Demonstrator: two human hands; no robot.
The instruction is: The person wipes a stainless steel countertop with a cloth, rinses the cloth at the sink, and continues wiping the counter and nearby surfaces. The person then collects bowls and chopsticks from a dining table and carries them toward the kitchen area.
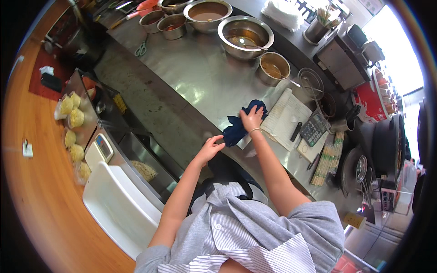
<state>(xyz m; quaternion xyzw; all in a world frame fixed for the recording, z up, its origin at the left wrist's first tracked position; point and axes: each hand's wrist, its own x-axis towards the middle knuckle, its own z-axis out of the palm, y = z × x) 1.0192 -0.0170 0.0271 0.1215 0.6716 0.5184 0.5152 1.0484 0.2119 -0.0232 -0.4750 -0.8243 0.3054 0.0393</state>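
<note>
A dark blue cloth [235,131] lies crumpled on the stainless steel counter [198,78], beside its front edge. My right hand [252,119] presses on the cloth with fingers spread, palm down. At the cloth's left end is my left hand [211,148], its fingers apart and the index fingertip close to the fabric; whether it touches is unclear. Just right of the cloth, an open notebook [286,114] with writing lies flat, a black marker-like object [296,131] on it and a calculator [313,129] next to it.
Metal bowls of liquid, one a large steel bowl [245,37], and a smaller steel pot [274,68] with a spoon stand towards the back. Green-handled scissors [140,49] lie farther left. Bundled wooden skewers [328,160] are at right. A white plastic tub [119,204] and kitchen scale [102,148] stand left.
</note>
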